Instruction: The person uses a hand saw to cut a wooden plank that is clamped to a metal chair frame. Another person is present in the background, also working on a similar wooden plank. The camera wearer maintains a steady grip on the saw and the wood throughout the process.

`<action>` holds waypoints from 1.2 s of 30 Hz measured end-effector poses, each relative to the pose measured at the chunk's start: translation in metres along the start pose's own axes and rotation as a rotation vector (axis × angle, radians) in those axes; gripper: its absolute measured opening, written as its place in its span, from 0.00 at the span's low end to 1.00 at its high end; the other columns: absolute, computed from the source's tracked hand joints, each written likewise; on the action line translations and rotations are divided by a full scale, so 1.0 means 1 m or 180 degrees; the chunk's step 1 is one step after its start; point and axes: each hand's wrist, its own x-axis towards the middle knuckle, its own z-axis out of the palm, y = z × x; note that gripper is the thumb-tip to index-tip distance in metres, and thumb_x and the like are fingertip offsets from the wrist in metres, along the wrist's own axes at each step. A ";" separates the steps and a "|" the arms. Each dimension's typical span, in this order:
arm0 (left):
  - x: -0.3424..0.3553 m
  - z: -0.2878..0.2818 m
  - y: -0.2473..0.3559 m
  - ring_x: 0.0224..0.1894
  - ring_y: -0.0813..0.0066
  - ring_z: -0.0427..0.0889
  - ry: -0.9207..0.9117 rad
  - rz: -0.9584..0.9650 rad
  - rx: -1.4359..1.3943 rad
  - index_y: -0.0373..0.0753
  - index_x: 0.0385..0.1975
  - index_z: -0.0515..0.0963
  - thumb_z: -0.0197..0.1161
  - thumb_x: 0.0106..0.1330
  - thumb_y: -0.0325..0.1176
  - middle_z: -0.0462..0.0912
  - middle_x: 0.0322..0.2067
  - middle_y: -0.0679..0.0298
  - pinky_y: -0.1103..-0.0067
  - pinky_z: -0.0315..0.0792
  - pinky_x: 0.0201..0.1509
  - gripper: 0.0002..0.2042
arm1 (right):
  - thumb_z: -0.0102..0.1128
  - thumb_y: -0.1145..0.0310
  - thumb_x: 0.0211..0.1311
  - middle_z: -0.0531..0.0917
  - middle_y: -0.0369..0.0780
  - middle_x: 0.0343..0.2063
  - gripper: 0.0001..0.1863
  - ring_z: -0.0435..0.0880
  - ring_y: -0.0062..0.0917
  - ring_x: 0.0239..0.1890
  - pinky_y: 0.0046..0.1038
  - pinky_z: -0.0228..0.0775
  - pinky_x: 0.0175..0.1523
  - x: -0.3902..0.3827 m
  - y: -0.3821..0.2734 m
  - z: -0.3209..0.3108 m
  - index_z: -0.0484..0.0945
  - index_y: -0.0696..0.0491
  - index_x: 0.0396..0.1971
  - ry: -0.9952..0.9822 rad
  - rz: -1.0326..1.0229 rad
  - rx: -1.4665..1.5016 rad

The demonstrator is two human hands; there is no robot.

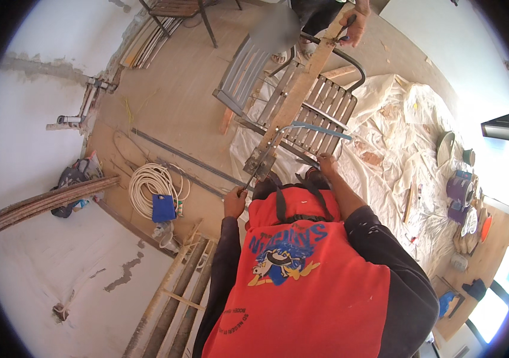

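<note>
A long wooden plank (297, 95) lies across a slatted metal chair (330, 110), with small metal plates (260, 162) at its near end. My left hand (234, 201) is closed on a thin metal rod (249, 182) that reaches toward those plates. At the chair's near edge, my right hand (328, 165) has its fingers curled; what they grip is too small to make out. A blue-grey bar (323, 129) with a bent end sticks out sideways from the plank. Across from me, another person's hand (354, 28) holds a dark-handled tool (345, 37) at the plank's far end.
A second slatted chair (245, 71) stands at the left of the plank. Plastic sheeting (385, 173) covers the floor on the right. Coiled pale hose (147, 190), a blue pouch (163, 207) and long dark bars (186, 156) lie left. Wooden poles (174, 292) stand lower left.
</note>
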 end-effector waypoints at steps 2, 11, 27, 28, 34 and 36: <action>0.001 0.000 0.001 0.37 0.62 0.82 0.0000 0.0085 0.0075 0.33 0.39 0.77 0.59 0.58 0.35 0.82 0.32 0.51 0.72 0.72 0.41 0.13 | 0.57 0.54 0.52 0.81 0.48 0.39 0.18 0.78 0.38 0.45 0.34 0.67 0.52 -0.001 0.012 -0.001 0.81 0.50 0.37 0.0122 -0.0005 -0.0108; 0.003 0.002 -0.002 0.36 0.61 0.81 -0.0050 0.0117 0.0210 0.33 0.39 0.77 0.59 0.58 0.34 0.81 0.32 0.51 0.72 0.72 0.41 0.13 | 0.56 0.55 0.51 0.81 0.50 0.37 0.18 0.78 0.40 0.44 0.35 0.68 0.50 -0.008 0.027 0.002 0.81 0.50 0.37 -0.0186 -0.0112 -0.0228; -0.015 0.016 -0.010 0.59 0.46 0.59 0.1634 0.0070 0.0605 0.28 0.56 0.58 0.61 0.53 0.32 0.62 0.54 0.40 0.63 0.55 0.61 0.31 | 0.57 0.56 0.50 0.81 0.51 0.36 0.18 0.78 0.42 0.43 0.36 0.69 0.50 -0.009 0.053 -0.005 0.80 0.52 0.37 -0.0103 -0.0286 -0.0142; -0.018 0.022 -0.014 0.59 0.44 0.57 0.2079 -0.0135 0.0845 0.28 0.58 0.55 0.60 0.53 0.31 0.59 0.55 0.40 0.62 0.53 0.62 0.32 | 0.57 0.56 0.50 0.80 0.51 0.36 0.18 0.78 0.42 0.44 0.36 0.69 0.50 -0.007 0.061 -0.005 0.80 0.52 0.37 -0.0071 -0.0256 -0.0116; -0.054 0.045 -0.054 0.60 0.44 0.55 0.2921 -0.1377 0.0879 0.28 0.58 0.52 0.60 0.52 0.33 0.50 0.60 0.39 0.61 0.56 0.61 0.35 | 0.57 0.57 0.49 0.75 0.54 0.45 0.20 0.71 0.44 0.51 0.36 0.63 0.57 0.006 0.085 -0.012 0.78 0.52 0.41 -0.0375 -0.0414 -0.0007; -0.077 0.059 -0.047 0.55 0.49 0.63 0.2523 -0.1829 0.0778 0.29 0.56 0.59 0.58 0.54 0.33 0.63 0.54 0.44 0.63 0.61 0.57 0.29 | 0.57 0.57 0.50 0.77 0.52 0.43 0.18 0.74 0.43 0.49 0.36 0.64 0.56 0.010 0.098 -0.014 0.80 0.52 0.38 -0.0361 -0.0307 0.0094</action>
